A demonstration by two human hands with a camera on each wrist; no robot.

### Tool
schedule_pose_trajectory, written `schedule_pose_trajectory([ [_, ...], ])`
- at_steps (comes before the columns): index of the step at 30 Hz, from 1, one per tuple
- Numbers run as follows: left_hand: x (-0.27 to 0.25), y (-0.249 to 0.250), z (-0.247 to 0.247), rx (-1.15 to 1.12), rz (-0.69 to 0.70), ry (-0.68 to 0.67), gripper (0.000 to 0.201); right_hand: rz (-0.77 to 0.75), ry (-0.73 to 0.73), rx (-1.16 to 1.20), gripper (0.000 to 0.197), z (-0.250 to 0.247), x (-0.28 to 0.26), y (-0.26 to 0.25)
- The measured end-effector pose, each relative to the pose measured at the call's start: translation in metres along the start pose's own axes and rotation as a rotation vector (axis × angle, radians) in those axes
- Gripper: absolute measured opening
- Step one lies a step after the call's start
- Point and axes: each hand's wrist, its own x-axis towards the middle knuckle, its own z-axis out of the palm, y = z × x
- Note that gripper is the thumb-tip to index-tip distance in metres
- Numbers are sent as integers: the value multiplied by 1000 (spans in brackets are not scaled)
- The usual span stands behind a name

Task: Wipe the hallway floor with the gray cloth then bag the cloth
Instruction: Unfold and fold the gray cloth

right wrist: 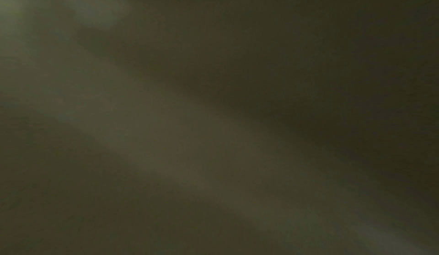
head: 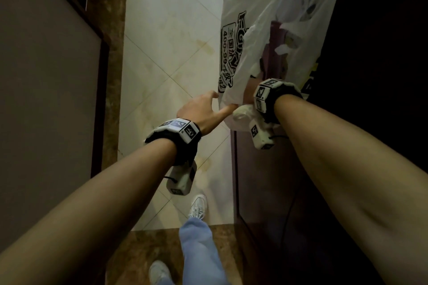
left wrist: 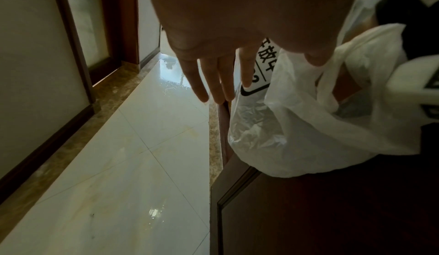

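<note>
A white plastic bag point(head: 254, 37) with black print hangs at the right of the hallway, against a dark wooden door. My right hand point(head: 250, 91) is pushed inside the bag's mouth and shows only dimly through the plastic. The right wrist view is dark and blurred. A dark purplish shape point(head: 275, 51) shows through the bag; I cannot tell whether it is the gray cloth. My left hand point(head: 224, 100) reaches the bag's near edge with straight fingers point(left wrist: 218, 82), thumb point(left wrist: 316, 60) lying on the plastic point(left wrist: 297, 127). The cream tiled floor point(head: 171, 53) carries yellowish stains.
A pale door panel with a dark frame point(head: 46, 76) lines the left side, beyond a brown marble border strip point(head: 111, 99). The dark wooden door point(left wrist: 320, 212) stands on the right. My white shoe point(head: 198, 208) and blue trouser leg point(head: 199, 245) are below. A wet gleam point(left wrist: 154, 212) lies on the tiles.
</note>
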Motion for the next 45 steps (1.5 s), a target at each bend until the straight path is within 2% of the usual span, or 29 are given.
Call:
schedule_pose_trajectory([
  [2, 1, -1, 2, -20, 38, -7, 77, 114, -65, -116, 79, 3, -6, -3],
  [4, 2, -2, 3, -4, 78, -4, 65, 39, -97, -133, 85, 2, -7, -2],
  [6, 4, -4, 4, 16, 99, 14, 58, -10, -96, 12, 80, 2, 8, 2],
  [8, 5, -7, 5, 20, 102, 19, 54, -276, -97, 236, 67, -1, 6, -2],
  [9, 5, -8, 6, 20, 101, 19, 53, -425, -120, 230, 65, 3, 10, -2],
  [10, 4, -8, 6, 22, 99, 17, 52, -333, -134, 213, 71, 6, 11, -4],
  [11, 3, -9, 5, 24, 94, 14, 51, -157, -77, 189, 78, 10, 12, -3],
  [12, 1, -9, 3, 26, 92, 11, 51, -61, -1, 178, 80, 12, 10, -1],
  [13, -1, -9, 1, 27, 90, 7, 51, -26, 45, 251, 72, 15, 16, -1],
  [15, -7, -8, -3, 24, 91, -2, 54, -50, 101, 486, 48, 14, 16, -3],
  [18, -18, -5, -9, 57, 102, -22, 60, -78, 221, 632, 39, 4, 2, -2],
  [21, -31, -3, -19, 118, 92, -19, 64, -76, 245, 677, 28, -6, -25, 2],
  [25, -55, -3, -38, 165, 108, 59, 59, -59, 350, 658, 29, -14, -65, 4],
  [35, -159, -18, -67, 296, 222, 176, 53, 5, 671, 778, 53, -10, -192, -5],
  [37, -195, -27, -68, 308, 253, 191, 53, 0, 797, 804, 51, 6, -232, -13],
  [39, -206, -30, -73, 315, 247, 198, 53, 0, 889, 794, 48, 7, -249, -18],
  [42, -253, -43, -79, 335, 291, 240, 53, -62, 1034, 801, 47, 29, -300, -35],
  [45, -285, -52, -81, 346, 307, 281, 53, -107, 1133, 804, 44, 45, -339, -47],
])
